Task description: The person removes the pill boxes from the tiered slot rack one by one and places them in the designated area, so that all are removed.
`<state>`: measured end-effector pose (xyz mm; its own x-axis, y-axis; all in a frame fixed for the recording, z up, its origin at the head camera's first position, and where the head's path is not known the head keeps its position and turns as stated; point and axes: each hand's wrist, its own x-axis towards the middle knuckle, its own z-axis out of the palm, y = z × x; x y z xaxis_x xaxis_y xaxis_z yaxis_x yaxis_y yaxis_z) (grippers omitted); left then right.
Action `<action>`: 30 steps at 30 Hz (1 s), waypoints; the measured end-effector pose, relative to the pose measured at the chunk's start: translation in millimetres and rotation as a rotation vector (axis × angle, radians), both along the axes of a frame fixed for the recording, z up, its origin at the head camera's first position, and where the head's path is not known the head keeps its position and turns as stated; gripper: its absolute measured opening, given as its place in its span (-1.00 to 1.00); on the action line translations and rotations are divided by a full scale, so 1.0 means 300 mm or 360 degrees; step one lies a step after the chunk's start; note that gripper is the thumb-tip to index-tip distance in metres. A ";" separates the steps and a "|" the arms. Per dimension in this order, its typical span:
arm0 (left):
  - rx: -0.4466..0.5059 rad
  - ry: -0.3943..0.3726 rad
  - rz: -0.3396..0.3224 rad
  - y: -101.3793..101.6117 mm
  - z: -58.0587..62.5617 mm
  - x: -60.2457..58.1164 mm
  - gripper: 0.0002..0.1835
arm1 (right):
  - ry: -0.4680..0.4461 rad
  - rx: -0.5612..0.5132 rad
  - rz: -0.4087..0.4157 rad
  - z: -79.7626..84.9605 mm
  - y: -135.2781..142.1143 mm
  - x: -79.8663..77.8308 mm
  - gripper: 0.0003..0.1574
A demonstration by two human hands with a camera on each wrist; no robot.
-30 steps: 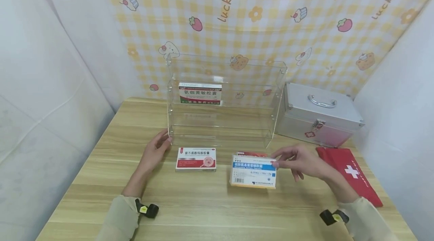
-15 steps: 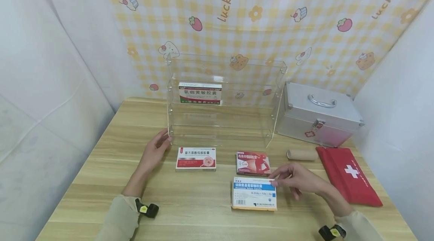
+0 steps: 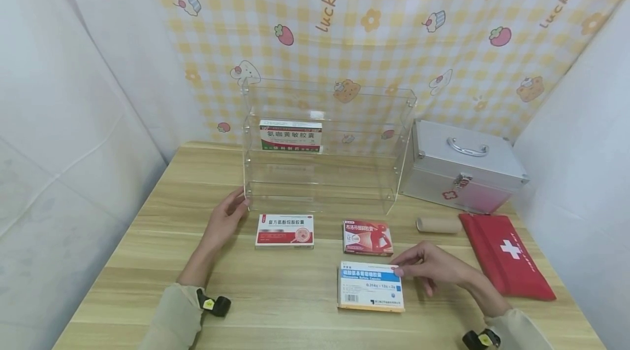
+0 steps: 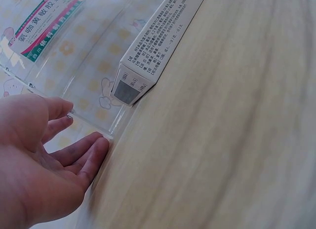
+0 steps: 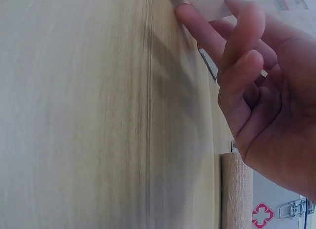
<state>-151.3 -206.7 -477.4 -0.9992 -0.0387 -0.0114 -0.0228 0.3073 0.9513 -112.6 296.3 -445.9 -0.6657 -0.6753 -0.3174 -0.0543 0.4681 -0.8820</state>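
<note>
In the head view, my right hand (image 3: 433, 268) pinches the upper right corner of a white-and-blue medicine box (image 3: 370, 288), low over the table's front part. Its white end (image 5: 210, 3) shows between the fingertips in the right wrist view. Just behind it lies a red medicine box (image 3: 367, 238). My left hand (image 3: 225, 217) holds the lower left corner of a clear acrylic display rack (image 3: 320, 205), thumb at the front edge. A white-and-red medicine box (image 3: 284, 231) lies before the rack. On an upper tier leans a white, red and green medicine box (image 3: 291, 136).
A silver first-aid case (image 3: 465, 167) with a handle stands right of the rack. In front of it are a tan roll (image 3: 439, 225) and a red pouch (image 3: 509, 257) with a white cross. A yellow checked curtain (image 3: 374, 49) hangs behind the wooden table (image 3: 275, 306).
My right hand has brought the white-and-blue box toward the table's front edge and lower, uncovering the red box and the tan roll. My left hand has stayed at the rack.
</note>
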 end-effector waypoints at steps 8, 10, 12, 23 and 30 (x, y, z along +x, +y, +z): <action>0.0032 -0.0029 -0.0004 0.006 0.024 0.012 -0.40 | 0.0027 -0.0021 -0.0005 -0.003 -0.001 -0.006 -0.68; 0.0028 -0.0014 -0.0004 0.002 0.009 0.007 -0.39 | 0.0035 -0.0012 -0.0019 -0.004 -0.003 -0.006 -0.68; 0.0033 -0.0010 -0.0006 0.003 0.012 0.009 -0.39 | 0.0041 0.0002 -0.0036 -0.005 -0.003 -0.005 -0.69; 0.0010 -0.0026 0.0014 -0.001 -0.001 -0.001 -0.41 | 0.0082 0.0038 -0.0075 -0.012 -0.004 -0.003 -0.71; 0.0016 -0.0021 0.0010 0.001 0.000 -0.001 -0.40 | 0.0099 0.0021 -0.0074 -0.013 -0.007 -0.004 -0.72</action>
